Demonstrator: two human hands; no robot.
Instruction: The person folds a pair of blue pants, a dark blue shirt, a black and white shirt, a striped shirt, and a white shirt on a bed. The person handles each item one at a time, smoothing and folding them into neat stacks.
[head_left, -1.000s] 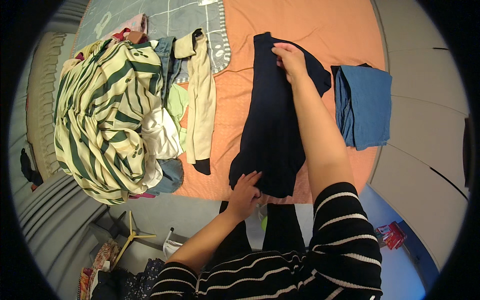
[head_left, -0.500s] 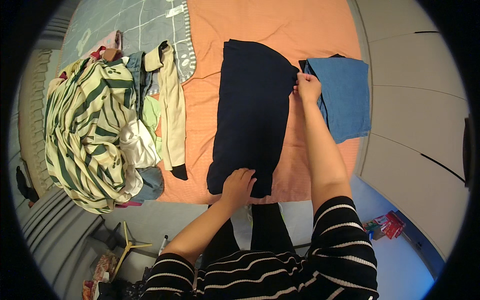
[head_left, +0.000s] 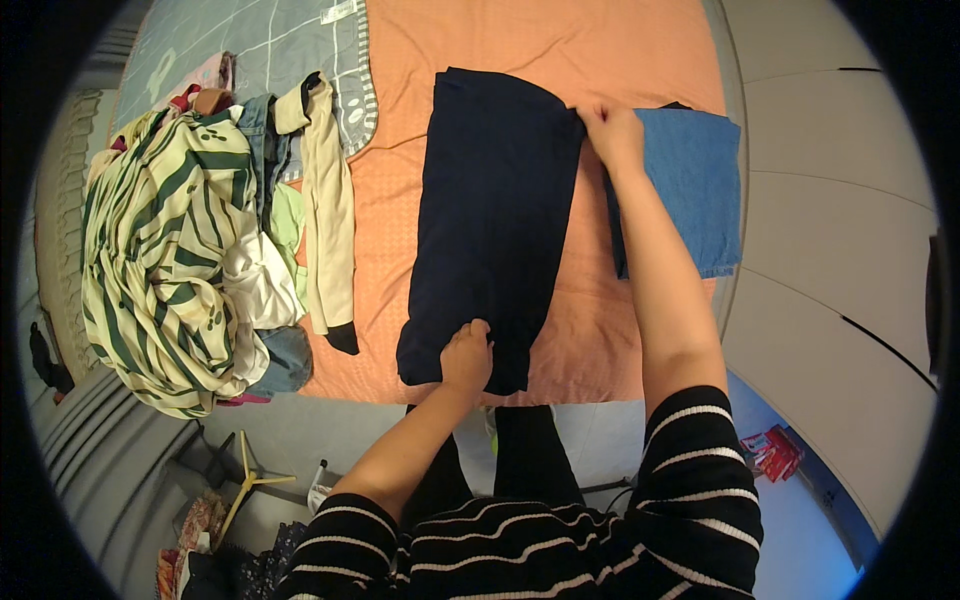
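Note:
A dark navy garment (head_left: 490,220), folded into a long panel, lies in the middle of the orange bedspread. Its exact kind is hidden by the folding. My right hand (head_left: 610,137) pinches its far right corner with closed fingers. At the near end my left hand (head_left: 467,357) rests on the cloth, its fingers curled in and bunched on the fabric. Just to the right, partly behind my right forearm, is folded blue denim (head_left: 690,190) with a dark piece showing under it.
Left of the navy garment lies a cream sleeve-like piece (head_left: 330,205) with black ends. Beyond it is a heap with green-striped cream cloth (head_left: 165,270), white cloth (head_left: 262,285) and jeans. A grey checked blanket (head_left: 270,50) covers the far left of the orange bedspread (head_left: 390,180).
My left hand has drawn its fingers in on the near end. My right hand still pinches the far right corner, which now lies straighter. The view has shifted slightly.

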